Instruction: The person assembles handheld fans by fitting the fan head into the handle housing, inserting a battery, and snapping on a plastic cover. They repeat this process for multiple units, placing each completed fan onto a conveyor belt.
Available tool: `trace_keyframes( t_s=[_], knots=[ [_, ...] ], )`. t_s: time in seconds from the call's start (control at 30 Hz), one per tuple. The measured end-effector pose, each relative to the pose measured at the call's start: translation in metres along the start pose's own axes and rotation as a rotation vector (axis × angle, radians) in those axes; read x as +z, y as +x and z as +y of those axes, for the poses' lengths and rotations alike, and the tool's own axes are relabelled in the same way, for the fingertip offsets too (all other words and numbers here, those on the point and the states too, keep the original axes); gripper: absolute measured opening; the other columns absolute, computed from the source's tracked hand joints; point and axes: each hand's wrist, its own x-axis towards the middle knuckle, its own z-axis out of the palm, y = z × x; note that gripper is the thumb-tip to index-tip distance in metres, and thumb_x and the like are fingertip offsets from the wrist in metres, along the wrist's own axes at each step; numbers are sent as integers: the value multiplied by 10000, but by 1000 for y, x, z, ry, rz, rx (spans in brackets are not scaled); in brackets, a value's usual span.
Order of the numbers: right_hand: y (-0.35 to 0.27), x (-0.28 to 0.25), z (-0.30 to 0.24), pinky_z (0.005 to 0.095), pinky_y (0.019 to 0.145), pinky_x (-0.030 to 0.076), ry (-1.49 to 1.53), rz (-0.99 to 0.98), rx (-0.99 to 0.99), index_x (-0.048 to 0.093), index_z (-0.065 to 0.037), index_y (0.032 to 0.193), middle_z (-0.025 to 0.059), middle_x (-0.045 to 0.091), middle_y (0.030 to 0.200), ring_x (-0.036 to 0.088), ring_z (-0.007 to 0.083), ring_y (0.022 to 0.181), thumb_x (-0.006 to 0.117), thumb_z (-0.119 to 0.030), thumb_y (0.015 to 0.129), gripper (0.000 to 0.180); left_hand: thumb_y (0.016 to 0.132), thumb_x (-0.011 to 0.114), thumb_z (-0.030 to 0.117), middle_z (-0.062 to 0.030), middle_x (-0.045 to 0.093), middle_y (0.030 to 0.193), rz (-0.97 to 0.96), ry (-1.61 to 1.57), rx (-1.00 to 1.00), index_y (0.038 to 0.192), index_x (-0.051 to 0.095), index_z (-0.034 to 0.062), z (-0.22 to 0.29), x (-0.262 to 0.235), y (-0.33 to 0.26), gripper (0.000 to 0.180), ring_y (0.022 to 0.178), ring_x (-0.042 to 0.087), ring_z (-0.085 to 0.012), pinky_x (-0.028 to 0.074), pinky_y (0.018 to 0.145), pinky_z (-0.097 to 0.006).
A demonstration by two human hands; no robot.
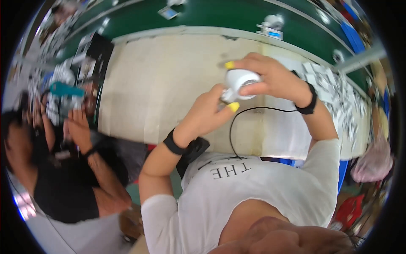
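Above the worktable I hold a white rounded device (239,79) with a narrower base and a dark, grille-like patch on one side. My right hand (270,76) grips its round head between thumb and fingers. Closed about the narrow end is my left hand (207,110), its thumb pointing to the right. Yellow covers show on a fingertip of the right hand and on the left thumb. Both wrists wear black bands, and a thin black cord (237,116) runs from the right one toward my body. The device's finer details are blurred.
The pale worktable (156,76) ends at a green conveyor (211,15) carrying similar white devices (272,25). Many small white pieces (334,93) lie at the table's right. On the left, a co-worker (63,178) works beside a black box (93,55) and a teal tool (65,89).
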Motion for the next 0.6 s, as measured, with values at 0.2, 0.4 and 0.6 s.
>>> trace_keyframes(
  t_s=[0.2,0.4,0.6],
  knots=[
    [-37,48,13,346,804,441,162,217,64,517,-49,1182,126,560,992,547,298,935,679,-294,767,509,878,510,142,-77,606,774,-156,-339,-177,980,501,-8,-12,14,-7,181,678,580,-113,461,589,-253],
    [-141,17,39,362,778,448,-339,403,191,589,-33,1041,127,598,959,551,314,905,602,-142,812,254,887,503,189,-131,611,885,100,-1047,-84,1046,516,-7,-40,4,-4,253,763,604,-197,492,662,-292],
    [-183,-3,76,377,677,465,-551,574,736,604,-58,970,113,619,782,567,299,774,609,-166,788,212,893,477,164,-141,584,1043,98,-864,-58,1104,502,-20,-34,9,16,282,911,566,-158,451,728,-254]
  ],
)
